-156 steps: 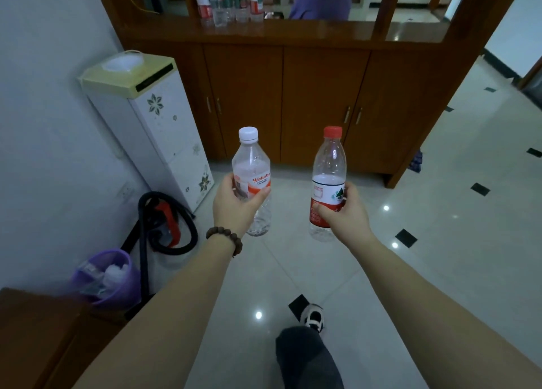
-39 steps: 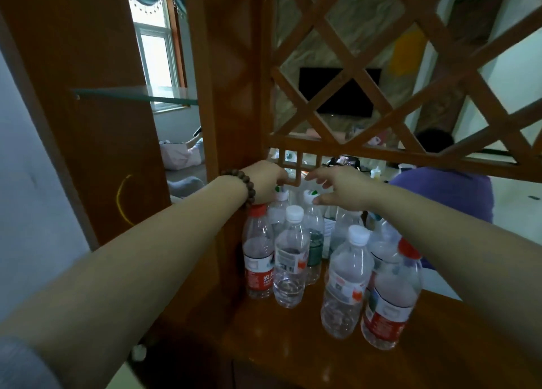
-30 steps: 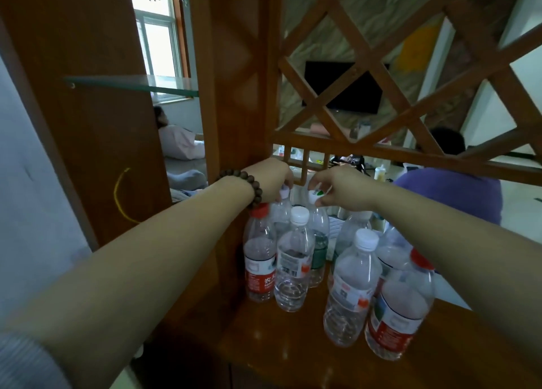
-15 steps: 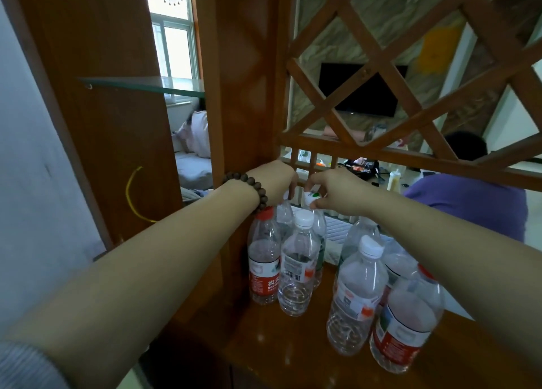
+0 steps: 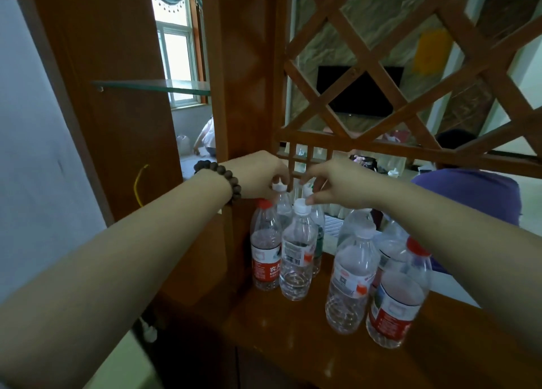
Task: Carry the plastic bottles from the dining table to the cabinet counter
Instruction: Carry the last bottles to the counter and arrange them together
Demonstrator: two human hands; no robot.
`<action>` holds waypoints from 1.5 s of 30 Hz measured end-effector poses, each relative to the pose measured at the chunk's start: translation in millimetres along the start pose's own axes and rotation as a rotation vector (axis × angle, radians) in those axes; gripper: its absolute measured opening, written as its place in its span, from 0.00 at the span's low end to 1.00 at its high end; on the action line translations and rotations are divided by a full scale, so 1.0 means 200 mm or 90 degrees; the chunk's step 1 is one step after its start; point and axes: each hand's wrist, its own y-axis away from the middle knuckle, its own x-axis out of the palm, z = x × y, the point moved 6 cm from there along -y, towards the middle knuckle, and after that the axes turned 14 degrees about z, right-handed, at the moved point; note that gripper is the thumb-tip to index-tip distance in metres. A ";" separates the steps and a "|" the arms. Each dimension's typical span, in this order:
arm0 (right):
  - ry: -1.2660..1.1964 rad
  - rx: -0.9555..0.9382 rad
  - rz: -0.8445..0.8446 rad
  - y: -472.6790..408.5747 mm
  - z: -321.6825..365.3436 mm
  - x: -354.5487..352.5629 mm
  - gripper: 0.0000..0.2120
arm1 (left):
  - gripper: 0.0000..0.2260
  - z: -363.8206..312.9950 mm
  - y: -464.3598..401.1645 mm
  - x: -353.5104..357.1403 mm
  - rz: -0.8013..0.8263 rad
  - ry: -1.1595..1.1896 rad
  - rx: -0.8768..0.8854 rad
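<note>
Both bottles upright, caps up: left hand pinching back bottle cap, right hand grip state unclear.

- Clear plastic bottles stood upright, clustered on the wooden counter.
- Red and white caps; my fingertips touched two rear ones.

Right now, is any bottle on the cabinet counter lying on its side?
No, every bottle in view, such as the red-capped bottle and white-capped bottle, stands upright on the cabinet counter.
</note>
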 end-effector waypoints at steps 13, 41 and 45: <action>0.053 0.029 -0.025 -0.10 0.07 0.15 0.22 | 0.11 -0.01 -0.05 0.09 0.140 -0.180 -0.076; 0.059 0.250 -0.025 0.45 -0.60 0.09 0.20 | 0.20 -0.60 -0.46 0.04 0.025 0.055 0.146; 0.032 0.234 -0.063 0.42 -0.60 0.10 0.19 | 0.19 -0.59 -0.50 0.05 0.017 0.040 0.135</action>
